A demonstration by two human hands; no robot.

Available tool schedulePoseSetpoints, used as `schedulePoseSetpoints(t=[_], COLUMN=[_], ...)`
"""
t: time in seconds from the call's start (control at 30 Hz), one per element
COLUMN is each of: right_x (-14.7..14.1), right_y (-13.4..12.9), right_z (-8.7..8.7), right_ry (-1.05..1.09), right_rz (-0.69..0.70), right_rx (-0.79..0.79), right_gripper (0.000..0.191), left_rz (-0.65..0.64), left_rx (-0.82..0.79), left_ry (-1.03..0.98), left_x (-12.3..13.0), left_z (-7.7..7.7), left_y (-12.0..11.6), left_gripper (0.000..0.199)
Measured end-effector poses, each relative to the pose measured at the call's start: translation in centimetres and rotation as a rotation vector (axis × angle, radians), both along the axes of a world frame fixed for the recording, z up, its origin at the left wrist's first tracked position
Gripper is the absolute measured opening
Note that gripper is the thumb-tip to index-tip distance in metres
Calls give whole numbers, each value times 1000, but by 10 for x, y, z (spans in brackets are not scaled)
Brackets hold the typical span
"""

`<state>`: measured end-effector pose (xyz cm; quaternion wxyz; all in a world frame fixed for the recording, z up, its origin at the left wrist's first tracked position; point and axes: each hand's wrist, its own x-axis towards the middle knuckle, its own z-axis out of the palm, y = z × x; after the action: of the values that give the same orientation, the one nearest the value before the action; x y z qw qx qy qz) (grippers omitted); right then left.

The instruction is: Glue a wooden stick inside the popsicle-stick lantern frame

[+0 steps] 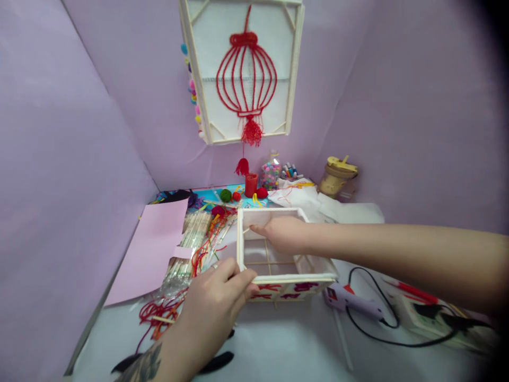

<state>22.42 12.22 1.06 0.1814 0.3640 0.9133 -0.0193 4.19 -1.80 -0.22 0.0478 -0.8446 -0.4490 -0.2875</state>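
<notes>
A box-shaped wooden stick frame with white fabric walls (294,279) stands on the table in front of me, its upper side uncovered. Red and purple shapes decorate its near wall. My left hand (222,289) is closed on the frame's near left corner, thumb and fingers against the rim. From the right, my right hand (284,234) reaches into the box. One of its fingers stretches toward the far left inner corner, where a short stick crosses; its other fingers are mostly hidden. Thin crossed sticks (267,254) show inside the box.
A lantern (246,74) with red yarn and a tassel hangs above. Left lie pink paper (153,249), bagged sticks (194,233) and red cords (153,313). A purple glue gun (353,301) with a black cable lies right. Behind stand a pompom jar (271,172) and a lidded cup (337,178).
</notes>
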Motion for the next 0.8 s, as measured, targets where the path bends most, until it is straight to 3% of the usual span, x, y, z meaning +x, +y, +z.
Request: schedulePoseSetpoints(t=[0.8], right_x=[-1], right_y=[2], right_z=[-4], right_ry=[-5], right_rz=[-4], right_rx=[2], right_gripper=[72], left_rz=[18], left_rx=[-9], left_ry=[-8], left_x=[-1], left_z=[-1], left_y=[0], left_gripper=[33])
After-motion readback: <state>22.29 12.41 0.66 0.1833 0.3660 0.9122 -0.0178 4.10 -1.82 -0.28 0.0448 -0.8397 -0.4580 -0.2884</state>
